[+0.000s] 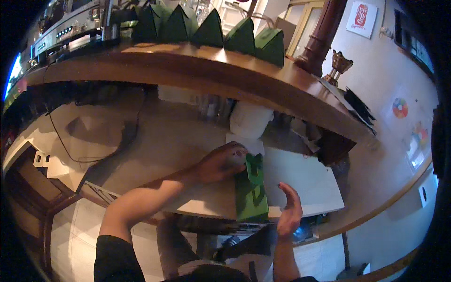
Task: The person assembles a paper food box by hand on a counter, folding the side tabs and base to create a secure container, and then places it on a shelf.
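A green cardboard box (252, 209) stands on the worktop in front of me, its cut-out top flaps (255, 168) raised. My left hand (226, 160) reaches across from the left, its fingers curled at the far edge of these flaps. The fingertips are partly in shadow. To the right of the box, my right hand (289, 212) is held upright with the fingers stretched out and nothing in them. A small gap separates it from the box.
Several folded green boxes (206, 29) line the wooden upper counter (188, 58). Below it stands a white tub (251, 120). A white board or sheet (305, 181) lies right of the box. A dark cable (70, 152) hangs at left, and a brass-coloured cup-shaped burner (339, 66) stands at upper right.
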`<state>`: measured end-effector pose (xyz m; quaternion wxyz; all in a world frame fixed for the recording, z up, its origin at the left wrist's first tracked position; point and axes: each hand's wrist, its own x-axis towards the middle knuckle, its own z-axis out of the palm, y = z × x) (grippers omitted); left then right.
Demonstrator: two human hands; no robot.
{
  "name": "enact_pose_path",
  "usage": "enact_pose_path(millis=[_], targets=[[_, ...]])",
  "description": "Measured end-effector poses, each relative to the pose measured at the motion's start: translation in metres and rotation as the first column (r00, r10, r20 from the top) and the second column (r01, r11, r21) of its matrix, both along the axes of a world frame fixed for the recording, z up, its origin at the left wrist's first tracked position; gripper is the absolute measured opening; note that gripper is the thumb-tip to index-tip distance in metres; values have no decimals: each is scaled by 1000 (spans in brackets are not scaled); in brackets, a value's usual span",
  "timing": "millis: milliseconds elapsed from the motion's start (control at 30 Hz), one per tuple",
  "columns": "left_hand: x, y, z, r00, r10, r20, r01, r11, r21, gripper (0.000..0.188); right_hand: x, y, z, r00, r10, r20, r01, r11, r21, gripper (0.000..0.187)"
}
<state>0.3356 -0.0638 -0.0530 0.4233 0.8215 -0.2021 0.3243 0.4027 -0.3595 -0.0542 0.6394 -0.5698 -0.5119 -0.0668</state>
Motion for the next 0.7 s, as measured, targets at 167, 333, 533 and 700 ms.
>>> enact_pose_path(millis=[167,333,533,700], targets=[[-25,-22,15,933,-108,-343,150,984,98,47,-63,0,-9,935,-121,333,285,813,-507,86],[-12,-29,6,946,18,-323,26,991,130,62,-68,15,-5,952,-178,250,283,822,-494,92],[-20,-58,12,968,242,74,-251,892,376,79,-76,26,-25,921,-351,-166,266,882,-390,89],[-18,-46,14,977,163,140,-201,922,331,84,-62,19,-18,908,-371,-194,313,909,-275,66]])
